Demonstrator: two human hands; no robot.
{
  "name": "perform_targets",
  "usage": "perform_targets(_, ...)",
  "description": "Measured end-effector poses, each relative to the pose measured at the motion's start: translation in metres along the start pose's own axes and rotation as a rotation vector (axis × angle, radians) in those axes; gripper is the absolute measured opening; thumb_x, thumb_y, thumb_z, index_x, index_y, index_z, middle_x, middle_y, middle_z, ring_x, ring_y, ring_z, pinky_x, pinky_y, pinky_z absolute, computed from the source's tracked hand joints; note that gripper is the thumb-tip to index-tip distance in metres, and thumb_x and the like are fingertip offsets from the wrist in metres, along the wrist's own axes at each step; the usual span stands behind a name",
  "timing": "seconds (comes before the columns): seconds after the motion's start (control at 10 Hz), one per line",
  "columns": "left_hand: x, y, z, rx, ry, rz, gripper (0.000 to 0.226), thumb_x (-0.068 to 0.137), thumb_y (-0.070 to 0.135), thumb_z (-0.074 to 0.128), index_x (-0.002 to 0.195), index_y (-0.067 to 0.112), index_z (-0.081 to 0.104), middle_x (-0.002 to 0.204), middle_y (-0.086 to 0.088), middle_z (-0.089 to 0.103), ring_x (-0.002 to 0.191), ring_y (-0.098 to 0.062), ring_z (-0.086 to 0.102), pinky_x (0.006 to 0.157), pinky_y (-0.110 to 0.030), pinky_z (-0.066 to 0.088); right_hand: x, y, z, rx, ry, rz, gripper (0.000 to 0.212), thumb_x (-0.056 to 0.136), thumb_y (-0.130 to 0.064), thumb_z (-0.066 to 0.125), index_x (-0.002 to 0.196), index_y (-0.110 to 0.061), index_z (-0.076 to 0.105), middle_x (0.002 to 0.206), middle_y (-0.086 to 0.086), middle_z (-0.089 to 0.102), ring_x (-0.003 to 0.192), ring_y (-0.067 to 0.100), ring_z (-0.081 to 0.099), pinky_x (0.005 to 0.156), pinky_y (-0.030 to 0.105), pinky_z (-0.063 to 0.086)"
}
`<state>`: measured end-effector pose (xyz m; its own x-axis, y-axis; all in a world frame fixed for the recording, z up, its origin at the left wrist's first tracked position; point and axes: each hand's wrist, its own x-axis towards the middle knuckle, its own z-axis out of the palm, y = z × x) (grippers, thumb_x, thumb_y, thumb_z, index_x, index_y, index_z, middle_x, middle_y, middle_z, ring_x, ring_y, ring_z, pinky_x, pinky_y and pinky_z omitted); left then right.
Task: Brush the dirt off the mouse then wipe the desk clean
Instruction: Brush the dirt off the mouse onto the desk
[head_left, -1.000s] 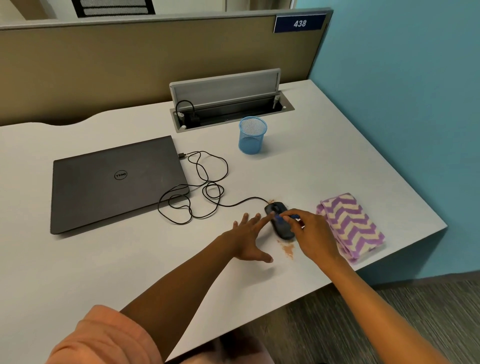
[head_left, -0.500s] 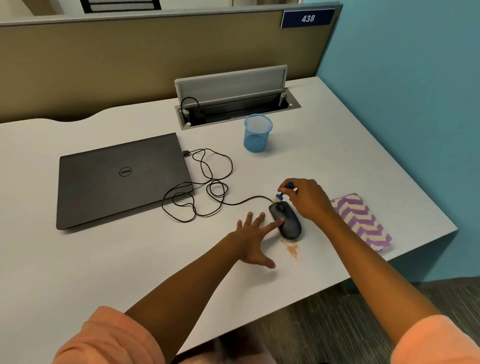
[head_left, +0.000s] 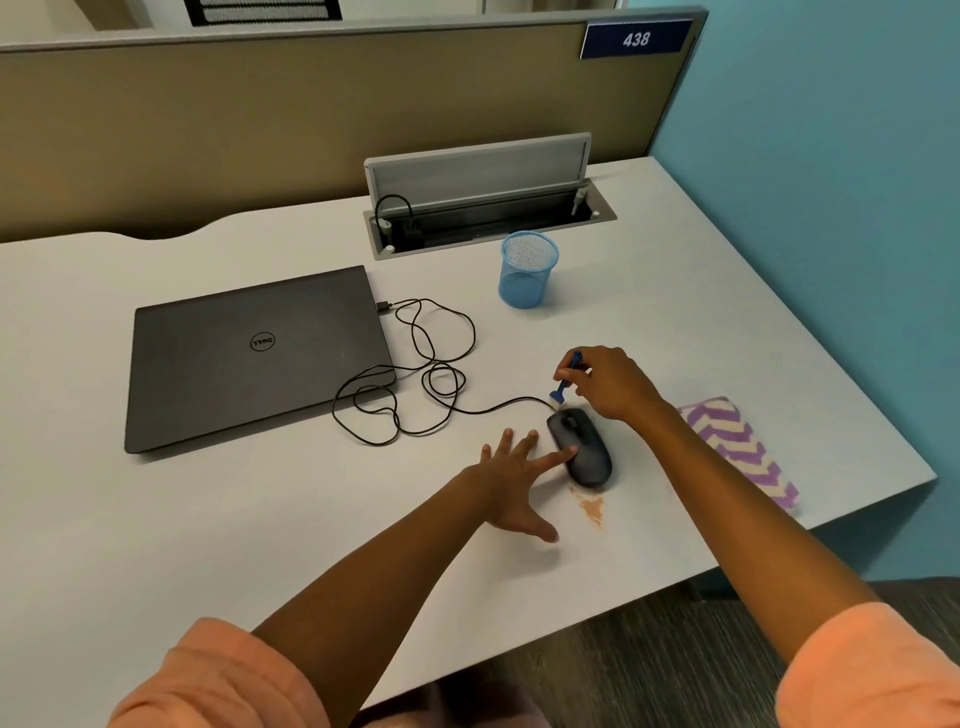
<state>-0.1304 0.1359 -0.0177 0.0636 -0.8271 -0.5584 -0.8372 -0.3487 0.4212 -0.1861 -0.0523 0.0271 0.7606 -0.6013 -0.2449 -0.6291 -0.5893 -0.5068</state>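
Observation:
A black wired mouse (head_left: 584, 446) lies on the white desk (head_left: 260, 519). My left hand (head_left: 511, 480) is spread flat on the desk, its index fingertip touching the mouse's left side. My right hand (head_left: 610, 384) pinches a small blue brush (head_left: 567, 378), whose pale bristles point down just beyond the mouse's front end by the cable. A patch of brown dirt (head_left: 589, 506) lies on the desk just behind the mouse. A folded purple-and-cream zigzag cloth (head_left: 737, 447) rests to the right, partly hidden by my right forearm.
A shut dark laptop (head_left: 254, 358) sits at the left, with the mouse's looped black cable (head_left: 415, 384) beside it. A blue mesh cup (head_left: 527, 270) stands behind, in front of an open cable hatch (head_left: 483, 208). The desk's front-right edge is close to the cloth.
My right hand with the brush has moved from over the mouse's body to beyond its front end and lifted slightly. My left hand has kept its place against the mouse.

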Motion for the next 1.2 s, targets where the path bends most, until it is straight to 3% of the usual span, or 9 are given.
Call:
perform_targets(0.1, -0.001, 0.0, -0.001, -0.004, -0.006, -0.001, 0.111, 0.08, 0.063, 0.072, 0.158, 0.046, -0.006, 0.168, -0.009, -0.014, 0.151, -0.041, -0.02, 0.12, -0.064, 0.0, 0.002, 0.0, 0.003, -0.005, -0.061, -0.027, 0.019, 0.097, -0.026, 0.055, 0.103, -0.018, 0.07, 0.108, 0.008, 0.071, 0.091, 0.026, 0.068, 0.087, 0.041, 0.056)
perform_targets(0.3, -0.003, 0.001, -0.003, -0.023, -0.002, 0.004, 0.111, 0.081, 0.061, 0.073, 0.158, 0.046, -0.005, 0.168, -0.009, -0.014, 0.151, -0.041, -0.021, 0.121, -0.064, 0.0, 0.009, 0.01, -0.003, -0.054, 0.01, 0.023, 0.019, 0.097, -0.026, 0.054, 0.103, -0.019, 0.07, 0.107, 0.008, 0.071, 0.091, 0.026, 0.067, 0.085, 0.04, 0.057)
perform_targets(0.4, -0.003, 0.001, -0.004, -0.026, -0.009, 0.004, 0.11, 0.081, 0.061, 0.073, 0.158, 0.046, -0.005, 0.168, -0.009, -0.014, 0.151, -0.041, -0.021, 0.121, -0.064, 0.0, 0.006, 0.013, 0.0, 0.025, -0.066, -0.015, 0.016, 0.095, -0.027, 0.057, 0.1, -0.02, 0.07, 0.104, 0.007, 0.073, 0.084, 0.023, 0.069, 0.082, 0.038, 0.058)
perform_targets(0.6, -0.003, 0.001, -0.004, -0.032, -0.008, 0.001, 0.111, 0.081, 0.06, 0.073, 0.158, 0.046, -0.005, 0.168, -0.009, -0.015, 0.151, -0.041, -0.021, 0.121, -0.064, -0.001, 0.005, 0.018, -0.004, 0.06, 0.0, -0.001, 0.015, 0.095, -0.027, 0.057, 0.097, -0.02, 0.07, 0.099, 0.005, 0.074, 0.084, 0.022, 0.068, 0.084, 0.041, 0.057)
perform_targets(0.7, -0.002, 0.0, -0.004, -0.036, -0.012, 0.002, 0.111, 0.081, 0.06, 0.073, 0.158, 0.046, -0.005, 0.168, -0.009, -0.015, 0.151, -0.04, -0.021, 0.121, -0.064, -0.001, 0.003, 0.019, -0.006, 0.039, -0.041, -0.007, 0.017, 0.096, -0.026, 0.056, 0.1, -0.018, 0.07, 0.102, 0.007, 0.073, 0.083, 0.023, 0.069, 0.082, 0.038, 0.057)
perform_targets(0.8, -0.002, 0.0, -0.003, -0.045, -0.007, 0.005, 0.111, 0.081, 0.06, 0.074, 0.158, 0.046, -0.005, 0.168, -0.009, -0.015, 0.151, -0.04, -0.022, 0.12, -0.064, -0.002, 0.0, 0.02, -0.012, 0.042, 0.045, 0.04, 0.018, 0.095, -0.027, 0.056, 0.099, -0.019, 0.071, 0.101, 0.007, 0.073, 0.086, 0.026, 0.068, 0.084, 0.043, 0.057)
perform_targets(1.0, -0.002, 0.0, -0.003, -0.042, -0.006, 0.006, 0.111, 0.08, 0.06, 0.074, 0.158, 0.047, -0.005, 0.168, -0.009, -0.014, 0.151, -0.04, -0.021, 0.121, -0.063, -0.002, -0.014, 0.025, -0.007, 0.129, 0.035, 0.034, 0.016, 0.095, -0.028, 0.057, 0.095, -0.02, 0.07, 0.095, 0.003, 0.074, 0.078, 0.02, 0.07, 0.077, 0.034, 0.058)
perform_targets(1.1, -0.003, 0.0, -0.003, -0.048, -0.003, 0.006, 0.112, 0.08, 0.06, 0.074, 0.157, 0.047, -0.005, 0.168, -0.009, -0.014, 0.151, -0.039, -0.022, 0.121, -0.063, -0.002, -0.019, 0.037, -0.01, 0.065, 0.129, 0.097, 0.017, 0.097, -0.024, 0.054, 0.1, -0.017, 0.07, 0.1, 0.007, 0.074, 0.085, 0.025, 0.07, 0.083, 0.037, 0.057)
perform_targets(1.2, -0.003, 0.0, -0.003, -0.056, -0.004, 0.004, 0.112, 0.08, 0.059, 0.075, 0.157, 0.047, -0.005, 0.168, -0.009, -0.014, 0.151, -0.039, -0.022, 0.121, -0.063, -0.002, -0.021, 0.039, -0.011, 0.124, 0.168, 0.099, 0.018, 0.098, -0.025, 0.053, 0.1, -0.017, 0.069, 0.1, 0.007, 0.073, 0.081, 0.022, 0.07, 0.08, 0.035, 0.057)
